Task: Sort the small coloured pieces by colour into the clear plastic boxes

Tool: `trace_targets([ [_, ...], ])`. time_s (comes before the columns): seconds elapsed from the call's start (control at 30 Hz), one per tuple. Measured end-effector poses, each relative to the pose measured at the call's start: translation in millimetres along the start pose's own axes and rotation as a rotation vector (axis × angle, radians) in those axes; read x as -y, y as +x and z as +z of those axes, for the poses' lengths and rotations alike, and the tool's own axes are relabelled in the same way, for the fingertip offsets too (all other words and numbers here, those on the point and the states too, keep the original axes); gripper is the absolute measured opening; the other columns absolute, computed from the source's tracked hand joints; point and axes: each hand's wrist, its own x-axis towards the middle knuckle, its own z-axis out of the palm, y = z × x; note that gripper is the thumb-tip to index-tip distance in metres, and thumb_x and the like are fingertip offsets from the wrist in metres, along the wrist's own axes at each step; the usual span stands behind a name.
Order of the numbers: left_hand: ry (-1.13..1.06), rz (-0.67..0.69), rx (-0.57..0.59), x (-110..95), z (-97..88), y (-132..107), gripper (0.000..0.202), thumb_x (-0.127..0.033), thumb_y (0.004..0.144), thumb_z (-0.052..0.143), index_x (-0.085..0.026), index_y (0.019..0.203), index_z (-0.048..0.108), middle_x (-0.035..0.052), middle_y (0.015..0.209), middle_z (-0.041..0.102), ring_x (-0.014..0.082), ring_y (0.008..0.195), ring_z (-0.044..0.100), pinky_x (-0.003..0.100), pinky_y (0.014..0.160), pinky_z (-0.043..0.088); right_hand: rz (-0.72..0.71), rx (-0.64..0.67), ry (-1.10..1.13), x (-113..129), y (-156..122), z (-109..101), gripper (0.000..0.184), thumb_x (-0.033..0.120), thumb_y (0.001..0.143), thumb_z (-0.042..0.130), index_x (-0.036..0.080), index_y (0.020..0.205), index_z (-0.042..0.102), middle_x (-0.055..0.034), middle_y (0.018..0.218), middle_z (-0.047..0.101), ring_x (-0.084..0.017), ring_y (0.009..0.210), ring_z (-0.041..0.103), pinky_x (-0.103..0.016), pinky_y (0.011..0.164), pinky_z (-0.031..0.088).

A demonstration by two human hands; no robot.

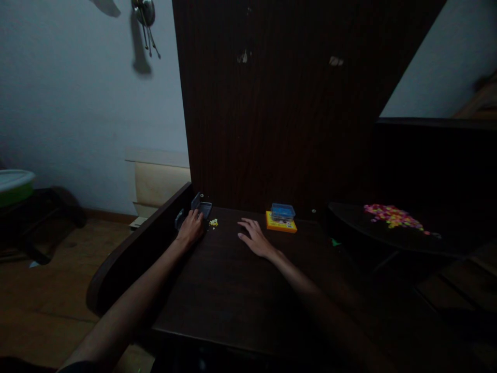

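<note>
My left hand [191,228] is at the back left of the dark table, fingers bent down and close together at the edge of a clear plastic box [205,208] with its lid raised. What its fingertips hold, if anything, is hidden. Another clear plastic container [179,218] is partly covered by this hand. Just right of it lies a small heap of pale yellow pieces [213,223]. My right hand [255,238] hovers over or rests on the tabletop, fingers apart and holding nothing. Beyond it, a clear box with a blue tint [282,211] sits on a yellow-orange box [281,224].
A raised side board [132,248] borders the table's left, and a tall dark panel [279,114] stands behind. On a dark surface at right lies a pile of pink, yellow and orange pieces [394,216]. A green tub with a white lid [15,189] is far left.
</note>
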Motion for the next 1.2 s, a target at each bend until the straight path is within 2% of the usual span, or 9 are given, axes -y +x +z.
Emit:
trace_targets([
  [0.13,-0.016,0.023,0.073,-5.4,-2.9,16.4,0.036,-0.023,0.087,0.037,-0.013,0.117,0.055,0.0157,0.121,0.057,0.0264,0.118,0.050,0.040,0.101,0.041,0.025,-0.126,-0.212,-29.2,-9.4,-49.9,0.039,0.028,0.087,0.048,0.021,0.125,0.053,-0.0119,0.132,0.047,-0.024,0.124,0.038,-0.045,0.106,0.032],
  [0.23,-0.007,-0.026,0.182,-7.5,-4.3,30.7,0.046,-0.036,0.094,0.023,-0.011,0.111,0.058,0.0170,0.114,0.063,0.0265,0.109,0.059,0.038,0.093,0.047,0.043,-0.183,-0.368,-51.1,-12.4,-74.8,0.041,0.023,0.084,0.047,0.016,0.123,0.053,-0.0141,0.128,0.049,-0.027,0.121,0.041,-0.048,0.103,0.035],
  [0.37,0.039,-0.084,0.336,-5.3,-6.6,42.3,0.051,-0.042,0.093,0.024,-0.011,0.100,0.064,0.0185,0.097,0.069,0.0289,0.093,0.067,0.037,0.080,0.051,0.062,-0.178,-0.549,-73.6,-17.2,-93.5,0.044,0.023,0.083,0.046,0.010,0.124,0.053,-0.0175,0.130,0.049,-0.030,0.123,0.039,-0.048,0.101,0.037],
  [0.53,0.087,-0.105,0.382,1.7,-8.7,44.3,0.046,-0.036,0.093,0.026,-0.010,0.102,0.064,0.0192,0.105,0.068,0.0292,0.101,0.065,0.037,0.085,0.049,0.132,-0.111,-0.678,-96.3,-18.1,-106.7,0.048,0.026,0.085,0.043,0.008,0.129,0.050,-0.0176,0.137,0.047,-0.031,0.128,0.038,-0.047,0.106,0.033],
  [0.73,0.113,-0.112,0.360,15.0,-9.9,43.0,0.040,-0.031,0.092,0.029,-0.009,0.109,0.058,0.0188,0.102,0.068,0.0281,0.097,0.066,0.036,0.082,0.049,0.152,-0.045,-0.714,-113.7,-17.0,-107.6,0.048,0.029,0.089,0.040,0.009,0.132,0.048,-0.0166,0.138,0.047,-0.030,0.130,0.039,-0.047,0.107,0.032],
  [0.87,0.119,-0.089,0.276,9.4,-17.5,35.7,0.035,-0.024,0.089,0.035,-0.007,0.113,0.054,0.0202,0.105,0.066,0.0284,0.102,0.063,0.037,0.086,0.047,0.124,-0.044,-0.691,-119.3,-16.4,-108.0,0.047,0.028,0.089,0.040,0.010,0.132,0.049,-0.0165,0.140,0.046,-0.030,0.131,0.039,-0.047,0.107,0.033],
  [1.0,0.111,-0.015,0.152,-14.0,-21.8,11.3,0.037,-0.025,0.089,0.038,-0.010,0.121,0.049,0.0175,0.120,0.059,0.0275,0.119,0.050,0.037,0.100,0.039,0.122,-0.018,-0.671,-123.1,-13.0,-109.8,0.045,0.026,0.088,0.042,0.009,0.129,0.051,-0.0179,0.140,0.045,-0.031,0.132,0.037,-0.048,0.108,0.034],
  [1.1,0.116,-0.001,0.061,-23.5,-17.2,-12.1,0.035,-0.019,0.086,0.040,-0.008,0.116,0.053,0.0192,0.113,0.061,0.0302,0.112,0.053,0.039,0.096,0.042,0.124,-0.007,-0.680,-123.8,-10.4,-110.6,0.044,0.025,0.087,0.045,0.009,0.127,0.052,-0.0172,0.139,0.046,-0.031,0.132,0.039,-0.047,0.107,0.035],
  [1.2,0.117,-0.055,0.077,-17.9,-10.0,-28.1,0.039,-0.007,0.077,0.046,-0.007,0.115,0.055,0.0210,0.119,0.059,0.0330,0.109,0.055,0.042,0.090,0.046,0.123,-0.006,-0.688,-120.8,-9.0,-112.7,0.041,0.023,0.087,0.046,0.011,0.125,0.054,-0.0157,0.137,0.049,-0.030,0.129,0.043,-0.045,0.106,0.038],
])
